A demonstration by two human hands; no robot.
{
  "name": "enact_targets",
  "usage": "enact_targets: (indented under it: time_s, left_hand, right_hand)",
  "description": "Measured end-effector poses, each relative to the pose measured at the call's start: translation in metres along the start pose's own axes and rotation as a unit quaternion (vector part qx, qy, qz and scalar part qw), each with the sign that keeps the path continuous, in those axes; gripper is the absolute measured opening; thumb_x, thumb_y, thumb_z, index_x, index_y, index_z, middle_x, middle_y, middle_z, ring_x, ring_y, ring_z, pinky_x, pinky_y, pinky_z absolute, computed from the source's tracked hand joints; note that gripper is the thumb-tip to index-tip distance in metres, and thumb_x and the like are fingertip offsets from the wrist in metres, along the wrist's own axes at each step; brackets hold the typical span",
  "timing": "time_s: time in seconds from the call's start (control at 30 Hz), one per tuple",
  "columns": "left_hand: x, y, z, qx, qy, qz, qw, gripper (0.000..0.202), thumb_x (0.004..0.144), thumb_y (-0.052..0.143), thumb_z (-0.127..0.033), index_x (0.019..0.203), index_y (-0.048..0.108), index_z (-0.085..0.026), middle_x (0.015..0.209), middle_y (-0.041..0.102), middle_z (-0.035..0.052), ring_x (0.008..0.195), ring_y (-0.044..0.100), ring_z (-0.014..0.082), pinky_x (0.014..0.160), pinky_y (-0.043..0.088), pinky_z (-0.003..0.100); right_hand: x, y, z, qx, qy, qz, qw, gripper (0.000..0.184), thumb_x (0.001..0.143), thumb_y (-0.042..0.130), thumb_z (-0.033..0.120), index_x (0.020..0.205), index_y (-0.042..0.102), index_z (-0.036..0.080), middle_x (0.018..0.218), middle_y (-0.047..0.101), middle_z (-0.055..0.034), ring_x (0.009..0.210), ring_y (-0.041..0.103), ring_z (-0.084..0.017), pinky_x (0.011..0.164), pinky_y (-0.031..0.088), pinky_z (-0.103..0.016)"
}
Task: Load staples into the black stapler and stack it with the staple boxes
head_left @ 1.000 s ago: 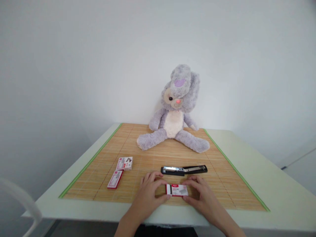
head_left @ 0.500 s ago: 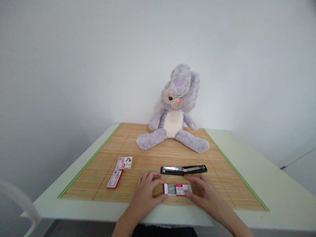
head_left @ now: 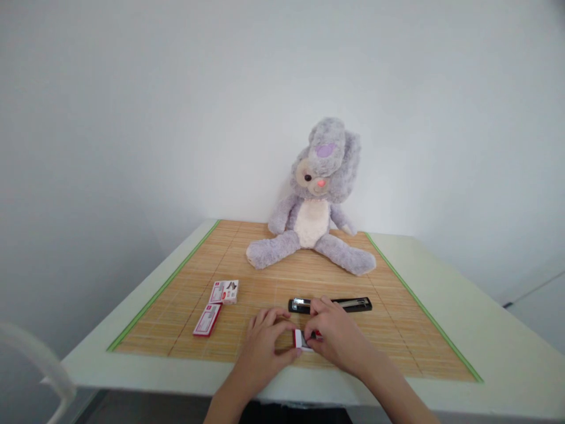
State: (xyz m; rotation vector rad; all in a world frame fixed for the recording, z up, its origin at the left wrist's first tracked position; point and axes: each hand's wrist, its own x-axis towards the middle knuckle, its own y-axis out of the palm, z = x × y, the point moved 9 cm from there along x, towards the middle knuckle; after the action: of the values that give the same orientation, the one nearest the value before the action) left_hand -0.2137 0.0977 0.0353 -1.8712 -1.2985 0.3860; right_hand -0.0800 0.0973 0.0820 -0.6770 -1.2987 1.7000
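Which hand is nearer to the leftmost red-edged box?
Left. The left hand is right of the leftmost box, apart; the right hand is farther right, at the open box.

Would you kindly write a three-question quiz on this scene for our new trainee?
1. True or false: the plush rabbit sits nearer the wall than the black stapler does.
2. Which hand has a finger and thumb at the left end of the staple box?
3. Fill in: the middle of the black stapler is partly hidden by the ____.

Key: 1. True. 2. The left hand. 3. right hand.
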Motion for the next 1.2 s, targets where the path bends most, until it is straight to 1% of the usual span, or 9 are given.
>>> enact_targets:
  time_s: [0.23,0.47,0.6,0.8,0.87,0.93,1.03,1.1,1.2]
  left_hand:
    - [0.000,-0.001,0.001,-0.009,0.000,-0.003,1.000,0.033,0.078,0.084,-0.044,0.110,0.074,-0.037,0.133,0.063,0.0005,0.127,0.051,0.0273,0.105,0.037,0.043]
    - [-0.001,-0.002,0.002,-0.010,-0.005,-0.005,1.000,0.030,0.078,0.084,-0.044,0.107,0.075,-0.038,0.133,0.063,-0.0008,0.126,0.051,0.0270,0.105,0.037,0.043]
    - [-0.001,-0.001,0.001,-0.009,-0.005,-0.003,1.000,0.032,0.078,0.084,-0.043,0.108,0.075,-0.037,0.133,0.063,0.0007,0.127,0.051,0.0277,0.105,0.037,0.044]
    - [0.000,-0.002,0.000,-0.010,-0.002,-0.004,1.000,0.031,0.079,0.083,-0.044,0.108,0.075,-0.035,0.133,0.063,0.0017,0.126,0.052,0.0279,0.105,0.038,0.044]
    - [0.000,-0.002,0.000,-0.008,-0.001,-0.003,1.000,0.030,0.079,0.083,-0.044,0.108,0.075,-0.036,0.133,0.063,0.0012,0.126,0.052,0.0277,0.106,0.038,0.044]
    - [0.000,-0.002,0.001,-0.005,-0.003,-0.002,1.000,0.031,0.079,0.083,-0.044,0.108,0.075,-0.036,0.134,0.063,0.0013,0.126,0.052,0.0281,0.106,0.038,0.044]
    - [0.000,-0.001,0.002,-0.007,-0.005,0.001,1.000,0.033,0.079,0.083,-0.044,0.110,0.075,-0.036,0.135,0.064,0.0015,0.127,0.052,0.0288,0.106,0.039,0.046]
    - [0.000,0.001,0.002,-0.012,-0.001,0.003,1.000,0.033,0.079,0.083,-0.044,0.111,0.075,-0.037,0.139,0.063,0.0010,0.128,0.051,0.0292,0.108,0.039,0.047]
    - [0.001,0.004,0.001,-0.018,0.003,0.007,1.000,0.033,0.081,0.081,-0.046,0.113,0.076,-0.038,0.143,0.061,0.0000,0.131,0.050,0.0297,0.109,0.038,0.047]
  right_hand:
    - [-0.002,-0.002,-0.001,0.017,-0.012,-0.013,1.000,0.016,0.080,0.073,0.012,0.079,0.079,0.027,0.093,0.061,-0.0017,0.097,0.056,-0.020,0.085,0.042,-0.032]
    - [-0.025,-0.018,-0.022,0.064,0.032,-0.064,0.995,0.014,0.079,0.070,0.010,0.078,0.072,0.024,0.096,0.061,-0.0025,0.098,0.058,-0.022,0.087,0.046,-0.035]
    - [-0.040,-0.014,-0.040,0.085,0.069,-0.077,0.991,0.015,0.081,0.066,0.012,0.080,0.073,0.025,0.101,0.062,-0.0042,0.101,0.058,-0.024,0.088,0.048,-0.036]
    - [-0.059,-0.001,-0.061,0.120,0.109,-0.085,0.983,0.012,0.090,0.063,0.026,0.080,0.071,0.024,0.097,0.062,-0.0042,0.096,0.060,-0.023,0.086,0.049,-0.035]
    - [-0.065,0.000,-0.067,0.131,0.121,-0.088,0.980,0.012,0.091,0.063,0.031,0.086,0.071,0.024,0.098,0.063,-0.0043,0.097,0.061,-0.023,0.087,0.050,-0.036]
    - [-0.070,0.000,-0.074,0.140,0.133,-0.090,0.977,0.015,0.089,0.067,0.036,0.098,0.073,0.026,0.105,0.065,-0.0047,0.103,0.061,-0.024,0.092,0.050,-0.037]
    - [-0.077,0.000,-0.083,0.153,0.133,-0.079,0.976,0.036,0.083,0.075,0.039,0.118,0.073,0.029,0.116,0.065,-0.0059,0.113,0.060,-0.027,0.101,0.049,-0.042]
    - [-0.080,0.001,-0.087,0.165,0.128,-0.065,0.976,0.039,0.082,0.076,0.038,0.120,0.075,0.031,0.117,0.066,-0.0062,0.114,0.061,-0.027,0.103,0.048,-0.042]
    - [-0.080,0.002,-0.090,0.182,0.123,-0.053,0.974,0.032,0.083,0.075,0.037,0.114,0.078,0.032,0.114,0.066,-0.0057,0.112,0.062,-0.027,0.102,0.049,-0.041]
